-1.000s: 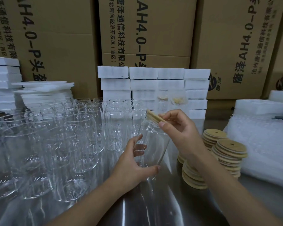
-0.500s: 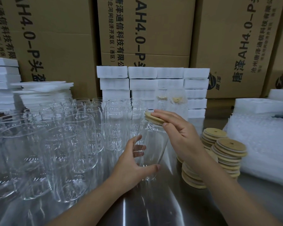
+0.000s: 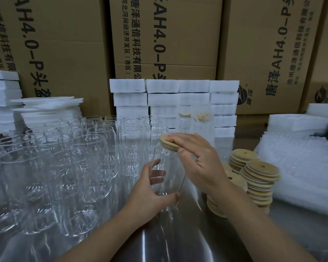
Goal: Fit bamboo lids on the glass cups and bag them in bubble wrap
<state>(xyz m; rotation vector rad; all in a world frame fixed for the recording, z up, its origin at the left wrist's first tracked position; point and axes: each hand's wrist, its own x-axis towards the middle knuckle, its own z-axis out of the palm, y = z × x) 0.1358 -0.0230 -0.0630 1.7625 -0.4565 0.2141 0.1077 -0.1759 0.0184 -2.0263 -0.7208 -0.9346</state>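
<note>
Your left hand point(image 3: 150, 188) grips the cup point(image 3: 169, 167) low on its wall, thumb in front and fingers curled round behind. Your right hand point(image 3: 199, 159) lies flat-fingered on the lid point(image 3: 167, 141), pressing it onto the mouth, thumb by the near edge. The cup stands on the table point(image 3: 178, 242), leaning a little, just beside the empty cups point(image 3: 91, 154). Whether the lid is seated all round, you cannot tell from here.

Push off-centre and the lid may cock and jam on one side. Press hard on a leaning cup and its base may skid on the slick table into its neighbours. Ease your left grip and the glass could tip toward the lid stacks point(image 3: 259, 173).
</note>
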